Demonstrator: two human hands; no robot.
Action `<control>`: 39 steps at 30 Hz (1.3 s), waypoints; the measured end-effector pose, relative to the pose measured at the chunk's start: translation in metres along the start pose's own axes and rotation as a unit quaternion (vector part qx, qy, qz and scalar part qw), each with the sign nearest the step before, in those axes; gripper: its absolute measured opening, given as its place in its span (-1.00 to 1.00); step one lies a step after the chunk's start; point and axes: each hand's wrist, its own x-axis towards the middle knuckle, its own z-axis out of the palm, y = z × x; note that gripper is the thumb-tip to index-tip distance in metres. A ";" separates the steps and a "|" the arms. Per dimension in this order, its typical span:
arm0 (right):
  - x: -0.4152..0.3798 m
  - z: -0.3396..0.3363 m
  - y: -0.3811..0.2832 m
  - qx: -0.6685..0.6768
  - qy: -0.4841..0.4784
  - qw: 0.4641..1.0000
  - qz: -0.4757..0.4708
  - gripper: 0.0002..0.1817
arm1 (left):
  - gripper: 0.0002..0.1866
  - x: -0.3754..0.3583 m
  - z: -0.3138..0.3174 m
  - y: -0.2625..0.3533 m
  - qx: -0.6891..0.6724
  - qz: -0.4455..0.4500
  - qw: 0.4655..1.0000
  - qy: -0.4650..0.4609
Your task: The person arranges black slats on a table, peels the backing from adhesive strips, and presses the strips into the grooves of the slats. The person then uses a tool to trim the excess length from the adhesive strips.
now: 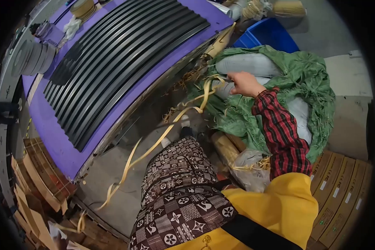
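Observation:
My right hand [246,83], in a red-and-black plaid sleeve, reaches over a green woven sack [308,68] holding pale wrapped bundles [248,64]. Its thumb is apart from the bent fingers, and no object shows between them. Close to the fingertips is the upper end of a long yellow strap [157,142], which runs in loose waves down to the lower left. I do not see my left hand clearly; a blurred shape at the lower left edge cannot be made out.
Black corrugated sheet [129,54] lies on a purple-topped table [50,121] at upper left. A blue bin [268,35] stands behind the sack. Cardboard boxes [341,191] are at lower right, more cardboard [41,179] at lower left. Tape rolls [35,58] lie far left.

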 end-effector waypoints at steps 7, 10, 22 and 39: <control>-0.036 -0.119 -0.155 0.211 -0.135 0.945 -0.212 -0.77 | -0.57 -0.162 0.204 0.388 -0.297 0.544 0.738 -0.267; -0.065 -0.140 -0.167 0.257 -0.058 0.940 -0.217 -0.80 | -0.62 -0.261 0.225 0.458 -0.318 0.659 0.539 -0.418; -0.305 -0.100 0.246 0.200 0.445 0.813 0.317 -0.89 | -0.69 -0.081 0.245 0.379 -0.035 0.463 0.735 -0.494; -0.078 -0.037 -0.041 0.320 0.099 0.941 -0.054 -0.86 | -0.72 -0.085 0.218 0.335 -0.109 0.401 0.749 -0.516</control>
